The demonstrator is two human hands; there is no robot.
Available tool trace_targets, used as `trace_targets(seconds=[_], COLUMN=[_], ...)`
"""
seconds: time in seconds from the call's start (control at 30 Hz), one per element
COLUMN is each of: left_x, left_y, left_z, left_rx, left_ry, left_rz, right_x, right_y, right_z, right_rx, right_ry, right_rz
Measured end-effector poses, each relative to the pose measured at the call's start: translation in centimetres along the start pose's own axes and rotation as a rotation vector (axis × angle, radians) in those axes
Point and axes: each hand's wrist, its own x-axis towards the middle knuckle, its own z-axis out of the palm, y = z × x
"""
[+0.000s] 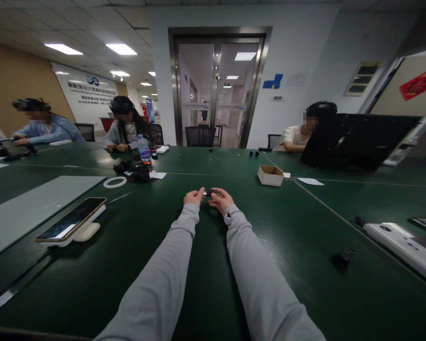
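Note:
Over the green table [213,166], straight ahead of me, both arms reach out in grey sleeves. Between my hands is a small dark cylinder with a shiny silver end [208,193]; its exact kind is too small to make out. My left hand [193,197] pinches the silver end with thumb and fingers. From the other side, the fingers of my right hand [221,200] are closed around the dark end and partly hide it. A small black piece with a clear-looking end [343,258] lies on the table to the right.
An open cardboard box [270,175] stands ahead on the right. To the left are a phone [76,218] on a white stand, a white ring [115,182], black gear [133,169] and a water bottle [143,148]. A large black monitor [362,139] and several seated people are beyond.

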Motion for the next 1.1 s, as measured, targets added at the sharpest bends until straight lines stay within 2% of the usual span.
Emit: trace_targets(seconds=[0.2,0.47,0.73,0.93,1.1], left_x=[0.0,0.2,0.1,-0.1,0.0], left_y=[0.2,-0.1,0.5,1.2,1.3], left_z=[-0.1,-0.1,-0.4,-0.7,-0.6], left_rx=[0.08,0.114,0.206,0.364,0.37], left_ry=[-0.031,-0.006,0.013,-0.038,-0.056], left_rz=[-0.048,-0.008,-0.021,-0.058,-0.093], right_x=[-0.3,-0.3,-0.1,0.2,0.3], right_y=[-0.3,-0.3,-0.1,0.4,0.4], right_z=[0.0,-0.2,-0.3,-0.6,-0.8], right_rx=[-0.005,0.011,0.01,0.016,0.021], right_ry=[-0.056,-0.105,-0.128,-0.15,-0.165], right_rz=[0.01,0.005,-0.009,-0.013,-0.011])
